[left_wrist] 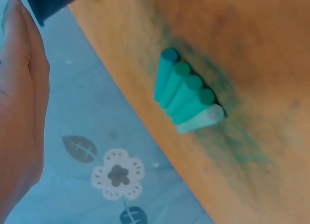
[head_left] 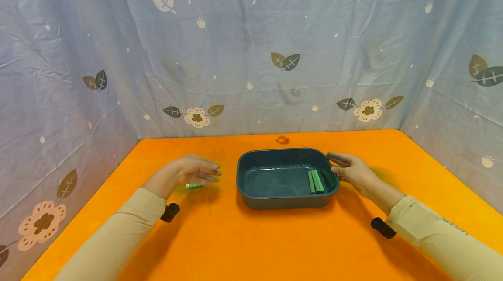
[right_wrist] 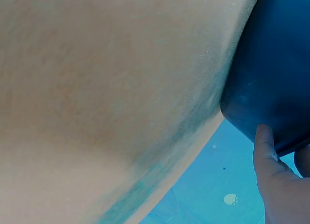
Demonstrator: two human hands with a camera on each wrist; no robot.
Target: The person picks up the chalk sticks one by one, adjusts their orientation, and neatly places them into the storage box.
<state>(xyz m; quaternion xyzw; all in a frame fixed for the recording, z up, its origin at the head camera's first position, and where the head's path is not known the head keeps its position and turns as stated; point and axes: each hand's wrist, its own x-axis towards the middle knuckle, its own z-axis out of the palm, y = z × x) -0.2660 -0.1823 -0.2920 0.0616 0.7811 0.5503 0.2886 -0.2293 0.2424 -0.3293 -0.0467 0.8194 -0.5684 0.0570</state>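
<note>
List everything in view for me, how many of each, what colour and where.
Table: one, orange, beneath everything
Curtain: at least one, printed pale blue, behind and beside the table
Tray: one, dark blue-grey, on the table
Sticks in the tray: at least two, green, right end
Loose sticks: five, greens, left of the tray
Smudges: several, green, on the table
Ring mark: one, reddish, behind the tray
Sleeves: two, cream, on the forearms
Hands: two, bare, left by the loose sticks, right at the tray

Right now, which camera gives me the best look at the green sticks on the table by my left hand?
The left wrist view: all five sticks lie side by side there, large and uncovered. The head view shows them small and partly hidden by your left hand; the right wrist view doesn't show them.
</note>
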